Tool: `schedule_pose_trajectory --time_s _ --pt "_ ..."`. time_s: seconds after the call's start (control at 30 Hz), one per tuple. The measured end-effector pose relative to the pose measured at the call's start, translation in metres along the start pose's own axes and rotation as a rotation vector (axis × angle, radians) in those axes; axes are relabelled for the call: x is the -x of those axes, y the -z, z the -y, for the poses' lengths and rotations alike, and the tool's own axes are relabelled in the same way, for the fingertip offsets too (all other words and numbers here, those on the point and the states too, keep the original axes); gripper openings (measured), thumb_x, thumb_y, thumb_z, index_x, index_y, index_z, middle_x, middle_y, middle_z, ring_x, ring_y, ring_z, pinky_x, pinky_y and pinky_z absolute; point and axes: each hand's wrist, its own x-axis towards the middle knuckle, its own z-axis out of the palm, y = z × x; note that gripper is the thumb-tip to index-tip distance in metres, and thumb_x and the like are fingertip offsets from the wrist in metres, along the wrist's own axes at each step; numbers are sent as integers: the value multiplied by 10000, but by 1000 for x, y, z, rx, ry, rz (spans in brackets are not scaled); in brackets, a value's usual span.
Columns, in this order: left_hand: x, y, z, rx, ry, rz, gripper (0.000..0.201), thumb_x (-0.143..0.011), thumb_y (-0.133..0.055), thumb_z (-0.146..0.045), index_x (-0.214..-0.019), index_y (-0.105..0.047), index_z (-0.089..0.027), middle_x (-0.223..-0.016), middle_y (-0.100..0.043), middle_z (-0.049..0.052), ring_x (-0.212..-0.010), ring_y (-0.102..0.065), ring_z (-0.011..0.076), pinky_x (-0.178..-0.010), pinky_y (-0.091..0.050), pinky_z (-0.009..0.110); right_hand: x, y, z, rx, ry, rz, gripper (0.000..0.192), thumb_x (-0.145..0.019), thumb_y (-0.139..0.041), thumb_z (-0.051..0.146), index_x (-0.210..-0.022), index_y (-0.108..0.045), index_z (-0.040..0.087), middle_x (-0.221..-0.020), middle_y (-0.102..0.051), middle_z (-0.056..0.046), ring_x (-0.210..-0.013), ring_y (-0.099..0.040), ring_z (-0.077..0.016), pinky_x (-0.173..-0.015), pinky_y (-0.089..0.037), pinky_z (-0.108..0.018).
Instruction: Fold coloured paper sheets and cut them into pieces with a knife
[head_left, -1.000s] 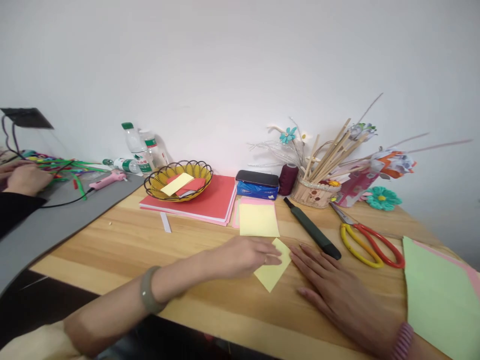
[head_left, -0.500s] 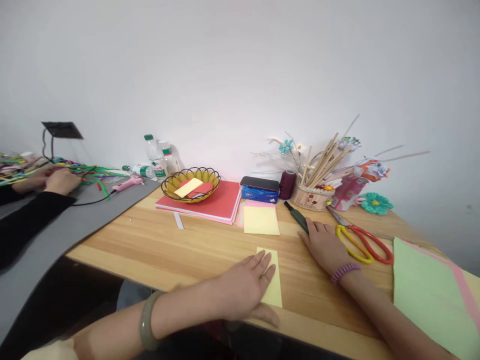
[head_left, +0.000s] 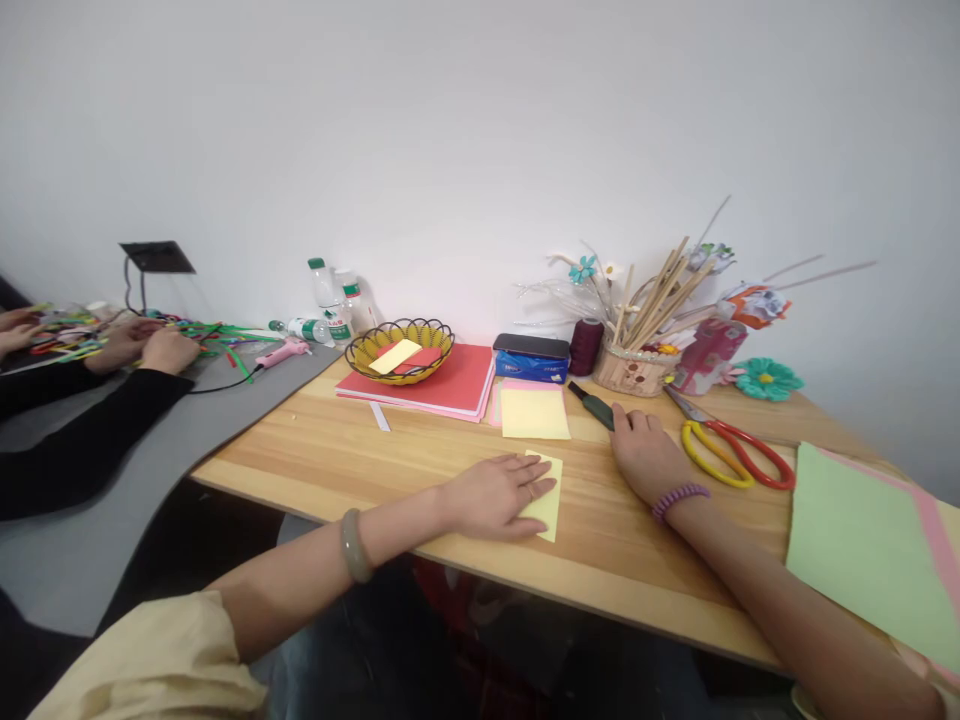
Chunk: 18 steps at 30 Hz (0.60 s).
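My left hand (head_left: 495, 497) lies palm down with fingers stretched out, pressing on a small pale yellow paper (head_left: 550, 522) near the table's front edge. Part of that sheet is hidden under the fingers. To the right, my right hand (head_left: 646, 450) has its fingers closed over the near end of a dark green utility knife (head_left: 598, 408), whose narrow black tip points away from me towards the back left. Scissors (head_left: 718, 440) with one yellow and one red handle lie just right of this hand. Behind the left hand is a stack of yellow and pink square papers (head_left: 535, 413).
A yellow basket (head_left: 358, 362) stands on red sheets (head_left: 474, 376). Further right are a blue box (head_left: 529, 367), dark thread spool (head_left: 586, 346) and stick holder (head_left: 630, 369). Green sheets (head_left: 862, 540) lie right. Other people's hands (head_left: 169, 350) work at left near a pink glue gun (head_left: 281, 352).
The whole view has shifted, showing more of the left side. My right hand's fingers have drawn together around the utility knife. My left hand stays flat on the yellow paper.
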Motion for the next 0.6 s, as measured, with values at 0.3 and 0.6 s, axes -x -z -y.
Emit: schedule_pose_trajectory --time_s 0.3,0.6 --pt "-2 -1 1 53 57 -35 529 -918 -368 -432 -1333 -400 -105 -1416 -355 140 -1316 -314 234 -1071 -252 398 0 -7 -3 -123 -65 -63 360 -848 -549 338 -1149 -527 142 -1129 -560 -94 -936 -573 -191 -774 -487 -394" --pt "-15 7 4 228 91 -114 379 -846 -549 -445 -1102 -618 -175 -1191 -552 73 -1191 -416 197 -1013 -318 314 22 22 -14 -513 -146 -59 355 -876 -503 336 -1193 -490 179 -1119 -561 -72 -914 -579 -178 -759 -494 -390"
